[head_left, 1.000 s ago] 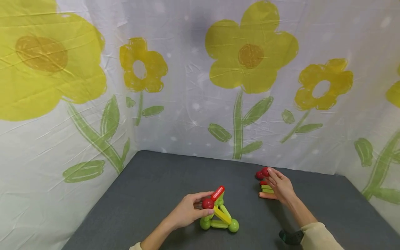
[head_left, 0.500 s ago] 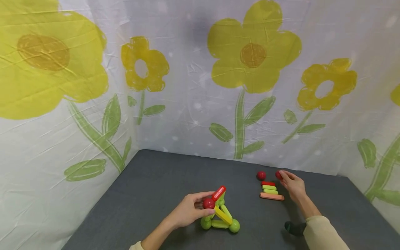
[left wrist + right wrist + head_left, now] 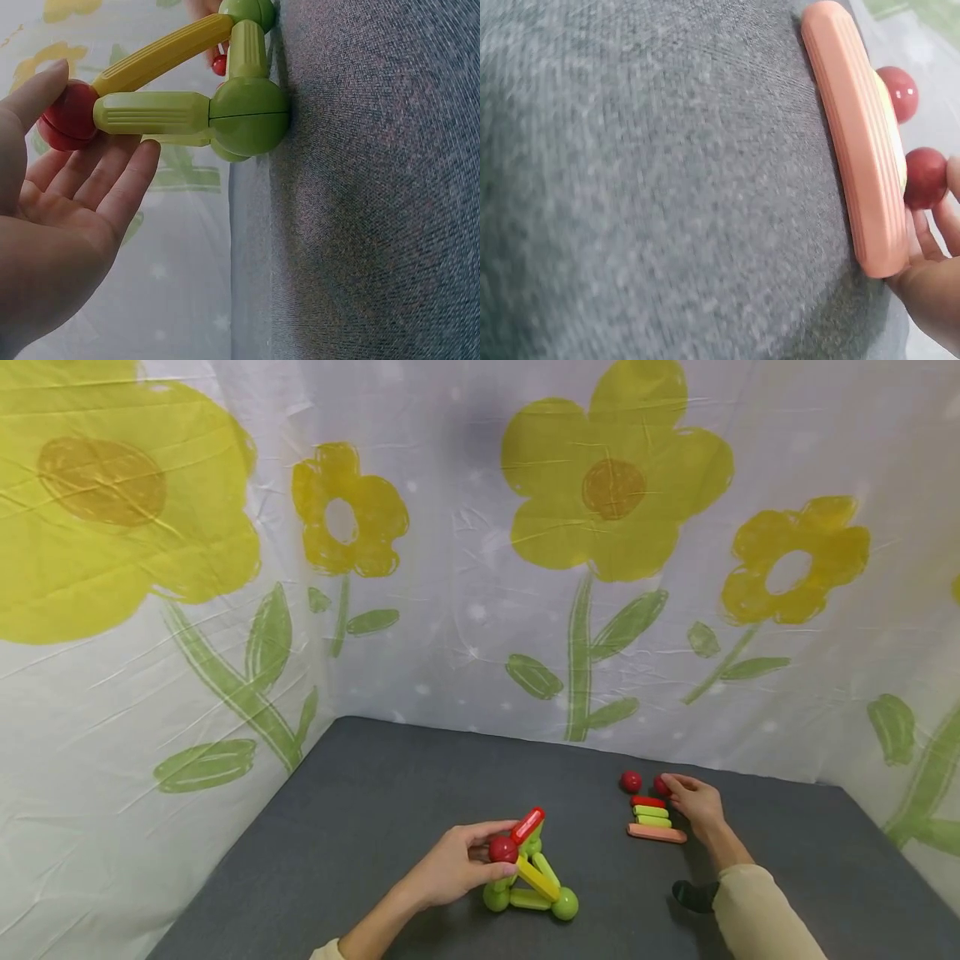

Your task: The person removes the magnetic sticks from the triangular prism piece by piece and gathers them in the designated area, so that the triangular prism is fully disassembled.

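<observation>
My left hand [image 3: 448, 870] grips a red ball [image 3: 503, 849] between thumb and fingers. That ball tops a frame of toy building sticks and balls, with a yellow stick [image 3: 538, 878] and a light green stick [image 3: 154, 112] running down from it to green balls [image 3: 566, 904] on the table. A red stick [image 3: 528, 826] slants up near the fingertips. At the right, my right hand [image 3: 699, 803] pinches a second red ball [image 3: 926, 178] at the table, slightly apart from a loose red ball [image 3: 631, 781].
Beside the right hand lie a short red stick [image 3: 647, 802], two light green sticks [image 3: 651, 812] and a longer coral stick [image 3: 657, 833] in a row. The dark table [image 3: 390, 793] meets a flowered cloth backdrop [image 3: 450, 610]. Something dark [image 3: 693, 897] sits by the right sleeve.
My right hand has carried its red ball right, away from the loose one, then slightly back left, uncovering the row of sticks. The left hand keeps its grip on the frame's red ball.
</observation>
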A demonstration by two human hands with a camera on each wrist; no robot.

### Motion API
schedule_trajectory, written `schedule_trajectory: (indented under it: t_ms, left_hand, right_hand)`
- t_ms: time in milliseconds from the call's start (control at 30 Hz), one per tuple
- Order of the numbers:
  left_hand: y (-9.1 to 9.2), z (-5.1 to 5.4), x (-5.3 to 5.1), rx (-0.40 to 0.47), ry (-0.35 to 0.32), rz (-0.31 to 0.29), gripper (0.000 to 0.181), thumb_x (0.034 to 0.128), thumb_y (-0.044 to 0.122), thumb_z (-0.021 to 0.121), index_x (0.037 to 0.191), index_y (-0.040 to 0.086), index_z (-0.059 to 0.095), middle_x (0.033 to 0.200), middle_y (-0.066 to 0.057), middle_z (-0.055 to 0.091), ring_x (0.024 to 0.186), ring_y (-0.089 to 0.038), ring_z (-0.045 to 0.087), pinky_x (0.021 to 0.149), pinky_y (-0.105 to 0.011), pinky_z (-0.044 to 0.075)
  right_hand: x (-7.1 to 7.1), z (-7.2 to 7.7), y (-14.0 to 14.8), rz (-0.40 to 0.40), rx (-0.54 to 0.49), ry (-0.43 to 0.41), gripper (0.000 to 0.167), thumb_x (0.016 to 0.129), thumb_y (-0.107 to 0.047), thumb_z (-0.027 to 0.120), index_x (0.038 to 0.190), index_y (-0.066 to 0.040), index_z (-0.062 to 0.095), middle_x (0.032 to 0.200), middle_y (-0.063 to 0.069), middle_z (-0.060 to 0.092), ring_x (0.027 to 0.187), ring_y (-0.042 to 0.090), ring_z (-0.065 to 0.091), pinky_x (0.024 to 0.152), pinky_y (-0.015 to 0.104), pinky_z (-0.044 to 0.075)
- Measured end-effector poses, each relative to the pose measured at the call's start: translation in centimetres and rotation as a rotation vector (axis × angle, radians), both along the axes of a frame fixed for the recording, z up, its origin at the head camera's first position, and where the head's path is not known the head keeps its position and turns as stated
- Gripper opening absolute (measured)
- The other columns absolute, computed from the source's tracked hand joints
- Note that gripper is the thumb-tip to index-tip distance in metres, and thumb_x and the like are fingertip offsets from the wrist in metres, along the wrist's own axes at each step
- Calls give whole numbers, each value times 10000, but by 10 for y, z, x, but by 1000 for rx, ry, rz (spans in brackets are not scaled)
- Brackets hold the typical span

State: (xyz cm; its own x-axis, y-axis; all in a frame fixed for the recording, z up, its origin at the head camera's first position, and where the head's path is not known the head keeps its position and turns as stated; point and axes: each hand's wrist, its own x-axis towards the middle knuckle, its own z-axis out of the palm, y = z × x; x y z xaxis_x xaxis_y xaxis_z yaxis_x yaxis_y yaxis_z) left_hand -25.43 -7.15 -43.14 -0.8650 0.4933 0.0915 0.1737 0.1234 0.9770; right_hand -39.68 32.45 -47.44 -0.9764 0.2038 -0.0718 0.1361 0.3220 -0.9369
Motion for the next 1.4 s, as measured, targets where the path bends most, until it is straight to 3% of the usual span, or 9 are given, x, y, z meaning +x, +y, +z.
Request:
schedule_trajectory:
  t_ms: [433, 700, 1033, 1133, 1233, 1300, 1400]
  left_hand:
    - [0, 1, 2, -3, -4, 5, 541, 860, 194, 732, 1348, 63, 539, 1172, -109, 621, 968, -184, 638, 798, -281, 520]
    - [0, 1, 2, 0, -3, 7, 537, 861, 181, 731, 1346, 56, 538, 1165, -109, 622, 973, -190, 638, 803, -285, 520]
    - [-1, 1, 1, -7, -9, 9, 535, 859, 186, 733, 1345, 69, 542, 1166, -103, 621, 973, -189, 637, 805, -289, 521]
    - [-1, 1, 1, -13, -9, 10, 537, 858, 191, 734, 1346, 74, 543, 1166, -98, 621, 968, -184, 637, 802, -286, 521]
    - [-1, 0, 0, -9, -8, 6, 535, 860, 186, 732, 1346, 70, 542, 1164, -99, 622, 961, -183, 638, 799, -285, 522]
    - [-1, 0, 0, -5, -7, 4, 532, 861, 184, 730, 1345, 71, 543, 1161, -99, 623, 956, -182, 638, 795, -283, 523]
    - [-1, -1, 0, -2, -7, 2, 530, 862, 183, 729, 1346, 74, 543, 1160, -97, 624, 954, -180, 638, 791, -282, 523]
  right_hand:
    - [1, 7, -7, 47, 88, 7, 562, 977, -301, 560, 1333, 121, 452, 1219, 267, 513, 871, 147, 550, 696, 167, 481]
    - [-1, 8, -11, 66, 176, 10, 523, 972, -323, 569, 1259, 112, 527, 1170, 265, 548, 986, 313, 542, 775, 314, 500]
    - [1, 7, -9, 70, 119, -14, 727, 1003, -452, 411, 1392, 156, 322, 1313, 346, 425, 1127, 391, 501, 895, 366, 476]
    - [3, 6, -8, 28, 91, -7, 738, 1001, -470, 387, 1396, 150, 321, 1307, 340, 438, 1078, 342, 542, 852, 322, 495]
    - [7, 7, -8, -63, 72, 36, 690, 1001, -465, 389, 1352, 128, 414, 1203, 299, 536, 911, 199, 594, 735, 248, 505]
    - [9, 11, -10, -143, 37, 72, 642, 1001, -456, 398, 1307, 102, 482, 1066, 211, 616, 813, 105, 579, 681, 231, 491]
    - [12, 19, -12, -230, -50, 103, 605, 998, -463, 409, 1280, 59, 527, 907, -10, 637, 768, 33, 549, 700, 239, 481]
